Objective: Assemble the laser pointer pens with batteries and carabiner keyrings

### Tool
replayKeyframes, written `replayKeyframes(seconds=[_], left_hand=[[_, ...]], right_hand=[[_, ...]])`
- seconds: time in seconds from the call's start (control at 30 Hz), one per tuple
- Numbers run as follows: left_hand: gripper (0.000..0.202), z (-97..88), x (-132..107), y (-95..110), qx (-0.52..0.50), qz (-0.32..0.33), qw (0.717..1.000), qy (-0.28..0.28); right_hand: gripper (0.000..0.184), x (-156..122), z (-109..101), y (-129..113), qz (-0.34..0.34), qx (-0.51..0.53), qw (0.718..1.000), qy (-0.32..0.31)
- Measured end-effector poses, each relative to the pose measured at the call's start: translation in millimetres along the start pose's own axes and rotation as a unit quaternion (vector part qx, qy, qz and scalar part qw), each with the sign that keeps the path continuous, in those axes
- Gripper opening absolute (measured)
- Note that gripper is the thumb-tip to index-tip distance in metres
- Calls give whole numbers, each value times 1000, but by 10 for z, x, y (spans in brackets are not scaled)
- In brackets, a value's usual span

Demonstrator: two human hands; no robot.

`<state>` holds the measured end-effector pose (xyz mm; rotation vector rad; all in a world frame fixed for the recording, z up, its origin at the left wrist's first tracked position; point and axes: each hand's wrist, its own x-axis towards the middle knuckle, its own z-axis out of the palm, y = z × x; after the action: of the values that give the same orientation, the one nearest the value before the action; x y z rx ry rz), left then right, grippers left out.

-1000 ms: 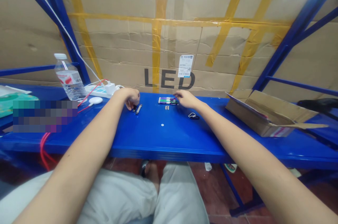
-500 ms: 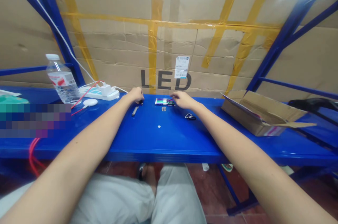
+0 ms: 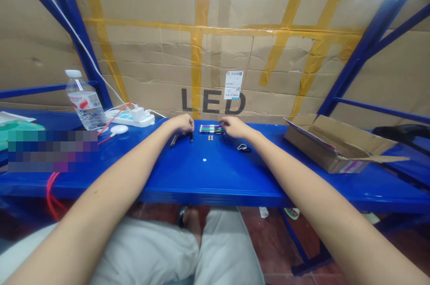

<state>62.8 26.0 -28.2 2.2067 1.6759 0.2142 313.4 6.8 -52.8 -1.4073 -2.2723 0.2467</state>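
My left hand (image 3: 186, 123) is closed at the back of the blue table, fingers pinched on a short dark stick (image 3: 191, 138) that points down to the tabletop. Just left of it lies a thin silver-grey rod (image 3: 174, 141). A row of colourful pens (image 3: 208, 129) lies side by side to the right. Over their right ends, my right hand (image 3: 234, 127) curls its fingers and thumb, partly hiding them. In front of the pens sit several small round metal pieces (image 3: 210, 138). A carabiner (image 3: 243, 147) with a black part rests below my right hand, and a small white disc (image 3: 204, 160) lies nearer me.
An open cardboard box (image 3: 331, 151) stands at the right. On the left are a water bottle (image 3: 86, 105), a power strip (image 3: 129, 118) with cables and a round white charger (image 3: 119, 129). A large taped cardboard panel (image 3: 151, 61) rises behind the table (image 3: 215, 180).
My left hand has moved right, towards the pens, carrying the dark stick, which now shows more below the fingers. My right hand stays at the pens. The view has shifted slightly.
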Motion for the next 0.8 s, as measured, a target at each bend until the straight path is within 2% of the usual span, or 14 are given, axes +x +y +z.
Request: replayKeyframes(seconds=[0.17, 0.27, 0.37, 0.5, 0.57, 0.67, 0.8], left_hand=[[22, -74, -26, -45, 4, -10, 1000, 22], [19, -171, -88, -91, 53, -33, 998, 30], [10, -267, -190, -158, 97, -85, 992, -12], [18, -288, -305, -190, 22, -143, 981, -129], [20, -250, -324, -163, 8, -151, 975, -162], [19, -183, -318, -108, 13, -147, 975, -168], [19, -170, -299, -90, 20, -147, 981, -129]], right_hand=[[43, -30, -24, -37, 3, -12, 1000, -2], [45, -41, -33, -57, 2, -14, 1000, -5], [45, -41, -30, -58, 0, -17, 1000, -3], [44, -35, -19, -42, -8, -14, 1000, -3], [44, -36, -22, -42, -10, -14, 1000, -1], [44, -44, -40, -61, -14, -13, 1000, 5], [42, -49, -64, -86, -15, -4, 1000, 13]])
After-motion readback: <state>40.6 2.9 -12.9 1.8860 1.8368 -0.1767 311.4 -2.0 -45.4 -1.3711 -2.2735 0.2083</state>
